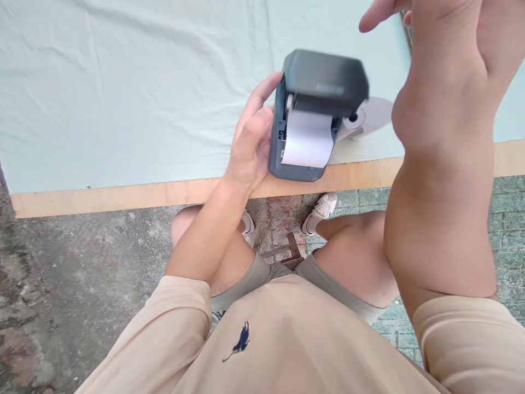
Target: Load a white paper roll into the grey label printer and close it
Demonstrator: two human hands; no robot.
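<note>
My left hand (254, 137) is wrapped around the left side of a dark grey portable receipt printer (301, 173), near the table's front edge. The printer's lid is raised, and a strip of white paper (308, 139) comes out from under it over the front. Up at the top right, my right hand (443, 33) is held clear of the printer, partly cut off by the frame. Its visible thumb is stretched out, and nothing shows in its grasp. Just right of the printer lies a white paper roll (353, 120) with a dark core, partly hidden by the lid.
A pale blue cloth (143, 98) covers the table, with a bare wooden edge (102, 197) along the front. A dark edge of some object (407, 33) shows beside my right hand. Below are my knees, my shoes (322, 210) and a brick and concrete floor (106, 262).
</note>
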